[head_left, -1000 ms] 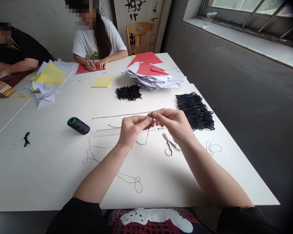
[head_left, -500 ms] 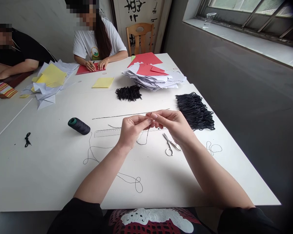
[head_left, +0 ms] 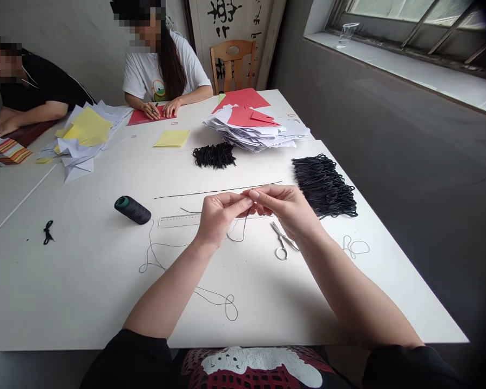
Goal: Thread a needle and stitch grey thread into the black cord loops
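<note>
Head view: black thread pinched up between both hands

Fingers are closed on both sides, and a black thread (head_left: pixel 238 236) is gripped between the fingertips of the left hand (head_left: pixel 219 220) and right hand (head_left: pixel 285 208). The pinch is held just above a ruler (head_left: pixel 178 221) on a white table (head_left: pixel 65 292), and what's inside it is too small to make out. A loop of thread is seen hanging below the fingers.

Scissors (head_left: pixel 282 243) are lying just below the right hand, with a big pile of black loops (head_left: pixel 324 186) close by. A smaller pile (head_left: pixel 214 155) sits farther up the table, and a thread spool (head_left: pixel 133 209) is left of the hands. A straight black cord (head_left: pixel 218 191) is laid out just past the hands. Across the table, red paper (head_left: pixel 143 116) is held down by a co-worker's hands (head_left: pixel 160 111), next to a paper stack (head_left: pixel 255 129).
</note>
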Motion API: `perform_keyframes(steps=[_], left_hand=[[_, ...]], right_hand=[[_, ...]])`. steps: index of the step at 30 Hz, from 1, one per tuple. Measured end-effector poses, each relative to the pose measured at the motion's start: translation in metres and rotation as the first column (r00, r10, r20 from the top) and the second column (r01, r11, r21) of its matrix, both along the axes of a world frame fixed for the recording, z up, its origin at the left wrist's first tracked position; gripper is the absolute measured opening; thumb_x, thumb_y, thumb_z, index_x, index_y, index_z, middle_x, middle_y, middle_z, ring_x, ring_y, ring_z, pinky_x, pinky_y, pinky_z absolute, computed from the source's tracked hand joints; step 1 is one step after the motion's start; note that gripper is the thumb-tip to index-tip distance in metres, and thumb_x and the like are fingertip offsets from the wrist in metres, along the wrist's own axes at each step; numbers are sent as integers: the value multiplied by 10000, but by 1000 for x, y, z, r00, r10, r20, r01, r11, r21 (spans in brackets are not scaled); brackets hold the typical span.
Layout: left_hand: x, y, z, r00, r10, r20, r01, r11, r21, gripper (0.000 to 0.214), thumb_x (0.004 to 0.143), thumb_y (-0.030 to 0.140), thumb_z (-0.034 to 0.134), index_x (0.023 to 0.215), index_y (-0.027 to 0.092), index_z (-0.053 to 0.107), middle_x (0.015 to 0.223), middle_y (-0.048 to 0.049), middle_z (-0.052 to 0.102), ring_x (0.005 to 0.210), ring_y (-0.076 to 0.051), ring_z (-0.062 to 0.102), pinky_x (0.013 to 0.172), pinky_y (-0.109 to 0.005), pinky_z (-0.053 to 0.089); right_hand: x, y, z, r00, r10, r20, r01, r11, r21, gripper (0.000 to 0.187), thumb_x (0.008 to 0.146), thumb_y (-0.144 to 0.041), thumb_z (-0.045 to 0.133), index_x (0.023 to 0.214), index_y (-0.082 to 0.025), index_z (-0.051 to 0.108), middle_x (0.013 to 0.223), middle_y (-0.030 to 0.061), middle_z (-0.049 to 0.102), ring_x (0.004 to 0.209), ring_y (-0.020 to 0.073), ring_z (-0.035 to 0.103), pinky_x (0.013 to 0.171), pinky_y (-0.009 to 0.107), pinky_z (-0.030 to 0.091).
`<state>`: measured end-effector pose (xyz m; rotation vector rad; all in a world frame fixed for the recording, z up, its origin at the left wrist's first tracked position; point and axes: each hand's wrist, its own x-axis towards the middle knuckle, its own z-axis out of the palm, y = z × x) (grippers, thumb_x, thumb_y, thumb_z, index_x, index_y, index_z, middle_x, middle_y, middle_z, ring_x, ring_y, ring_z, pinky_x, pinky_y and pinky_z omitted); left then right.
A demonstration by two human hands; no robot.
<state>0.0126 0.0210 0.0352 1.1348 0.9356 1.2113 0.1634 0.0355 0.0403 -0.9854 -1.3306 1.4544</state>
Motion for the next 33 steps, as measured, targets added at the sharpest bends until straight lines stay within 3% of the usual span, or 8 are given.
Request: perform_keyframes(steps=[5,8,11,17,20,24,30,33], left_hand=[[3,-1,0,989,-83,121,93,992,-82,188,757,354,707,782,168,709,704,-35,643,650,-114,572,646,-250,479],[2,-2,3,976,-142,165,171,970,-175,202,785,377,663,779,176,682,608,8,525,459,-51,348,421,-188,301],[-3,-3,7,981,-166,103,188,948,-257,239,754,406,688,722,172,650,550,40,393,418,-41,185,360,-204,122],[-23,-3,0,975,-221,5,211,923,-322,253,711,397,740,686,159,656,569,20,476,404,-25,216,357,-203,97],[-37,-3,-3,956,-287,-56,255,913,-320,223,732,369,731,677,159,679,620,-30,608,463,-52,448,405,-174,288],[-51,-6,1,872,-466,-148,382,838,-389,218,741,383,731,735,165,731,764,-111,724,690,-171,663,614,-246,488],[-57,-8,4,786,-553,-275,409,800,-440,213,711,405,753,767,200,770,819,-112,742,812,-225,703,649,-261,532],[-57,-7,2,768,-573,-286,425,790,-441,198,704,391,757,752,200,773,821,-119,742,816,-232,703,647,-268,539]], right_hand=[[-3,0,0,997,-66,-45,70,995,74,239,737,-402,746,757,-169,696,677,17,619,569,81,474,523,233,386],[0,1,3,991,-71,-113,74,997,22,282,761,-428,717,768,-168,607,712,6,617,488,47,399,436,204,304],[11,6,8,977,-88,-194,69,992,-104,328,737,-438,724,787,-188,517,729,2,596,493,57,434,397,191,303],[47,21,21,911,-323,-255,301,946,-122,168,836,-227,628,729,-192,503,579,-55,369,549,68,481,699,280,533],[59,29,24,848,-476,-235,483,875,-30,225,899,-99,486,690,-185,479,536,-56,379,518,65,476,784,370,527],[75,41,16,756,-637,-152,652,713,259,248,889,-30,441,704,-194,456,500,-56,424,452,72,481,725,366,530],[101,52,2,596,-801,64,571,479,666,186,897,-63,427,781,-207,413,547,-58,434,495,95,575,647,297,484],[109,51,3,471,-867,162,543,430,721,167,898,-88,430,796,-214,386,576,-38,459,564,119,625,596,279,444]])
